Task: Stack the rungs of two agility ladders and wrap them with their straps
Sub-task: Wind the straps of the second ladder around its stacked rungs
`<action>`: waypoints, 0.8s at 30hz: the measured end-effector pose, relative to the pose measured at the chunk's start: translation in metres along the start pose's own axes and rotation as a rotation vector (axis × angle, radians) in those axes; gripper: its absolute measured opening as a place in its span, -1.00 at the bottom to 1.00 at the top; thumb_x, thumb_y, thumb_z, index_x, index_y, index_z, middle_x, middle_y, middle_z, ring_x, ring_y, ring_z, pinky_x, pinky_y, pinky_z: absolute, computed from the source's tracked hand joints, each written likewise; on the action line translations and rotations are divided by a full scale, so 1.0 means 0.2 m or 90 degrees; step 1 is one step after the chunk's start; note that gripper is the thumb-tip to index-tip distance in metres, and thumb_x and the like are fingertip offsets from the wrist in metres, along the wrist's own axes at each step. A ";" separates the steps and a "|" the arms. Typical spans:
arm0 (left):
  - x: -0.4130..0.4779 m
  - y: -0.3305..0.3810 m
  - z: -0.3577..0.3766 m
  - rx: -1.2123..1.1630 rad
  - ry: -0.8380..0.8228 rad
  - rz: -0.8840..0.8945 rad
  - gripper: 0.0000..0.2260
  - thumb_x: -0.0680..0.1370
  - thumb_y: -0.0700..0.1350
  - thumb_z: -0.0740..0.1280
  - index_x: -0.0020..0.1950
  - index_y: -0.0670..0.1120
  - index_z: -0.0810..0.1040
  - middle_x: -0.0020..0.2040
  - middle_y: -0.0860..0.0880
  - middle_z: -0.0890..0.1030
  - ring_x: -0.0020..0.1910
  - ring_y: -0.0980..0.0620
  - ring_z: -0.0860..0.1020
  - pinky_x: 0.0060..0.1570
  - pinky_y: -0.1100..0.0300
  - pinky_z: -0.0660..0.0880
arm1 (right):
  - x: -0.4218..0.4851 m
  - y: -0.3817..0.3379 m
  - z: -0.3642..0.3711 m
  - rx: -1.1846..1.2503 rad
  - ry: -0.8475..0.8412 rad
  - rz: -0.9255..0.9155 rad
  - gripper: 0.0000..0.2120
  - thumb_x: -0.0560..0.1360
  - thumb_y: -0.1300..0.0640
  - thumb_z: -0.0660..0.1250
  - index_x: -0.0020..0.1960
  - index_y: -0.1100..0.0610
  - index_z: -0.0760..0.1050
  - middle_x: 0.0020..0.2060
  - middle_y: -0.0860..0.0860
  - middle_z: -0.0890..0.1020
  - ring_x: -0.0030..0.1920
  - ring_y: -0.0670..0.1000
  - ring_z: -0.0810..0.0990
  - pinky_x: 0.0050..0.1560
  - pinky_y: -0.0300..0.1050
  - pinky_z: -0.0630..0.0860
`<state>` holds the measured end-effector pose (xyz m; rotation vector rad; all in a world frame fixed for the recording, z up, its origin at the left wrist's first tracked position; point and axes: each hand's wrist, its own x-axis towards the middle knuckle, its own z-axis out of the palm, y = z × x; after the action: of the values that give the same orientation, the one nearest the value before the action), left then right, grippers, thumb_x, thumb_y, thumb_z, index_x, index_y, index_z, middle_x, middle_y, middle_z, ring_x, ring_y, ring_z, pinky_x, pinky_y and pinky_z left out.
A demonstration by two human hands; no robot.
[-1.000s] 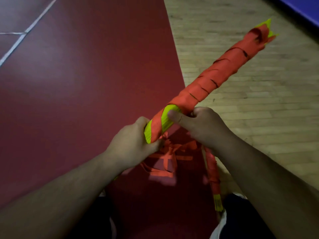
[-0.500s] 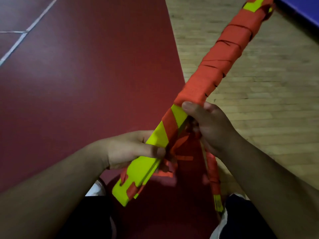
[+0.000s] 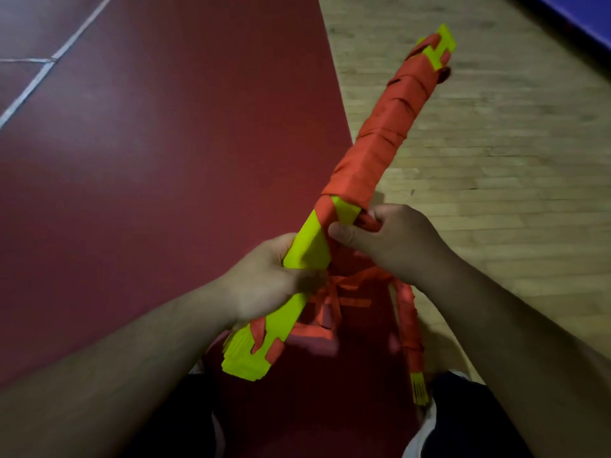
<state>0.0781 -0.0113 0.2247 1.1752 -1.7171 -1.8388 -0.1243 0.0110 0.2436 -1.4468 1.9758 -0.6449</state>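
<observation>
A stack of yellow-green ladder rungs (image 3: 307, 249) slants from the lower middle up to the right, held above the floor. Its upper half is wound in orange strap (image 3: 373, 150); the lower half is bare yellow. My left hand (image 3: 267, 279) grips the bare part from the left. My right hand (image 3: 393, 239) pinches the orange strap at the edge of the winding, thumb against the stack. Loose strap (image 3: 334, 302) hangs in a tangle below the hands. A second bundle (image 3: 410, 328), fully wound in orange, lies on the floor under my right forearm.
Dark red court floor (image 3: 148, 160) with white lines fills the left; pale wooden floor (image 3: 496, 143) fills the right. A blue mat edge (image 3: 582, 18) shows at the top right. My shoes and dark trousers (image 3: 463, 418) are at the bottom.
The stack has turned in my hands and tipped lower at its far end. My left hand moved up along the bare rungs, and my right hand carried the strap round the winding's edge.
</observation>
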 end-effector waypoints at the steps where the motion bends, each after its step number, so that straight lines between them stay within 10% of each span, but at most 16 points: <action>1: 0.01 -0.01 -0.01 0.018 0.026 0.000 -0.79 0.48 -0.32 0.44 0.01 -0.06 0.56 -0.31 0.11 0.61 -0.35 0.16 0.55 -0.34 0.31 0.46 | 0.00 0.00 0.01 -0.034 0.018 -0.006 -0.35 0.19 -0.51 0.38 -0.17 0.08 0.57 -0.29 0.01 0.69 -0.21 0.02 0.67 -0.09 0.11 0.60; 9: 0.04 -0.05 -0.03 0.199 0.145 0.011 -0.73 0.40 -0.04 0.47 0.04 0.11 0.51 -0.20 0.13 0.62 -0.23 0.15 0.56 -0.19 0.18 0.46 | -0.02 -0.03 0.06 0.051 0.122 -0.078 -0.55 0.34 -0.36 0.47 -0.20 0.04 0.56 -0.39 -0.10 0.60 -0.31 -0.20 0.56 -0.38 -0.33 0.38; 20: 0.03 -0.07 -0.01 0.359 0.123 0.115 -0.60 0.51 -0.09 0.42 0.19 0.19 0.28 -0.20 0.12 0.53 -0.28 0.21 0.51 -0.30 0.43 0.37 | -0.04 -0.08 0.02 0.142 0.122 -0.038 -0.53 0.34 -0.31 0.50 -0.25 0.12 0.57 -0.38 -0.06 0.64 -0.35 -0.08 0.57 -0.33 -0.16 0.42; 24: 0.02 -0.08 0.02 0.421 0.112 0.196 -0.38 0.47 -0.14 0.45 0.45 0.03 0.24 0.14 0.07 0.49 0.12 0.06 0.48 0.11 0.30 0.42 | -0.05 -0.10 0.03 0.145 0.138 -0.007 -0.28 0.21 -0.53 0.35 -0.38 0.18 0.41 -0.52 0.02 0.47 -0.49 -0.05 0.42 -0.45 -0.16 0.32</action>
<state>0.0766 -0.0076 0.2087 1.1570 -2.3193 -0.9767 -0.1046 0.0145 0.2550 -1.2942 1.9795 -1.0336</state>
